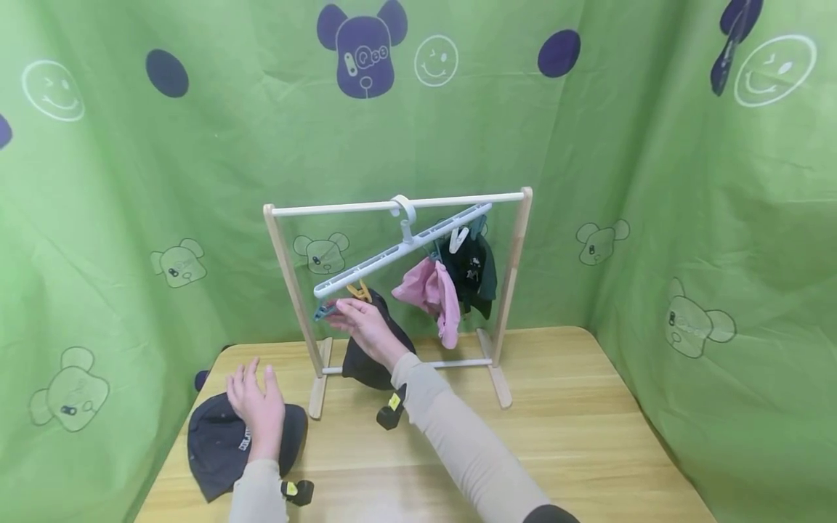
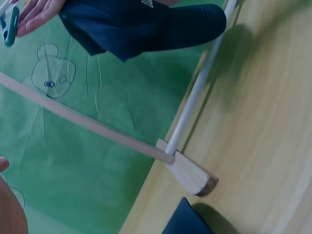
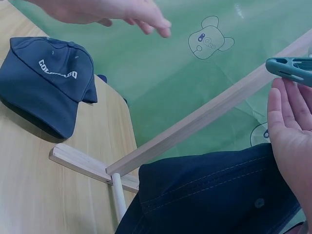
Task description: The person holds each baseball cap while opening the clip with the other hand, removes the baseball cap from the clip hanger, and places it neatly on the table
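Observation:
My right hand [image 1: 368, 330] is raised at the low left end of a white hanger [image 1: 392, 253], fingers extended. Its fingertips touch a teal clip [image 3: 292, 68] from below in the right wrist view; the thumb is hidden there. Beside it, a yellow clip [image 1: 359, 291] holds a dark cap [image 1: 366, 367], which hangs partly behind my right hand. My left hand [image 1: 258, 407] hovers with loose fingers over another dark cap [image 3: 36, 87] with white lettering, which lies on the table. In the right wrist view, that hand is apart from the cap.
A wooden rack [image 1: 288, 269] with a white top bar [image 1: 333, 209] carries the tilted hanger. A pink cloth item [image 1: 431, 290] and a dark green one [image 1: 480, 272] hang at its right, near a white clip [image 1: 458, 240]. Green curtains [image 1: 216, 145] surround the wooden table [image 1: 575, 421].

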The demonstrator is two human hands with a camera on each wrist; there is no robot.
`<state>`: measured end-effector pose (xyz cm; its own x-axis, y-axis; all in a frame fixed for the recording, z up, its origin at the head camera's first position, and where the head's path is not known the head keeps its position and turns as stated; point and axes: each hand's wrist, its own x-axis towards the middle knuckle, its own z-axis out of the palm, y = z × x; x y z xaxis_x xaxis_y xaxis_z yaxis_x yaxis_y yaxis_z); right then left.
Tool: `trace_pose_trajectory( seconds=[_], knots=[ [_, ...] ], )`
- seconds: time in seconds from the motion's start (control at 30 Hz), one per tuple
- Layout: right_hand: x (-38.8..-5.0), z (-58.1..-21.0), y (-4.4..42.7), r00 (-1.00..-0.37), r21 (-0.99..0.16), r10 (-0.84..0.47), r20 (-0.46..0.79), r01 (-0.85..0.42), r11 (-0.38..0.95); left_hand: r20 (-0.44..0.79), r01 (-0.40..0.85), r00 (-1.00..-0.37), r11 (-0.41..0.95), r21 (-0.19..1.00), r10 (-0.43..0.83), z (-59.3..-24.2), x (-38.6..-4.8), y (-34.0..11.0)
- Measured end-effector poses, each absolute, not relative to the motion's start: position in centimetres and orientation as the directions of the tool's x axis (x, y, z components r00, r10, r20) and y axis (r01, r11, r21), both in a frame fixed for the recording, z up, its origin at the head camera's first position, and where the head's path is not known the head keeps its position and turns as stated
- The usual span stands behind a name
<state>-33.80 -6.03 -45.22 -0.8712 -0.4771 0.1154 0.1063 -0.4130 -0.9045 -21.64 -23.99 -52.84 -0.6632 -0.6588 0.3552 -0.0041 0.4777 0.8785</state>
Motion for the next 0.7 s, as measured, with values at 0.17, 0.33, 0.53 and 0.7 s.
trace_pose_trajectory(
  seconds=[0.17,0.33,0.53,0.7],
  knots=[
    [-33.7,-45.2,-6.0,-0.860,-0.907,-0.496,0.116,0.111,-0.405,0.339,0.004,-0.681,0.460,0.888,-0.649,-52.5,-22.3,-23.4],
    [-33.5,-45.3,-6.0,-0.859,-0.908,-0.497,0.123,0.105,-0.406,0.355,0.036,-0.679,0.454,0.890,-0.642,-52.1,-22.6,-22.8],
    [-33.6,-45.5,-5.8,-0.858,-0.915,-0.494,0.137,0.082,-0.395,0.386,0.071,-0.679,0.468,0.881,-0.624,-51.6,-23.3,-22.2],
    [-33.7,-45.8,-5.4,-0.872,-0.909,-0.472,0.128,0.088,-0.408,0.412,0.099,-0.677,0.479,0.872,-0.610,-51.3,-23.8,-21.8]
  ],
)
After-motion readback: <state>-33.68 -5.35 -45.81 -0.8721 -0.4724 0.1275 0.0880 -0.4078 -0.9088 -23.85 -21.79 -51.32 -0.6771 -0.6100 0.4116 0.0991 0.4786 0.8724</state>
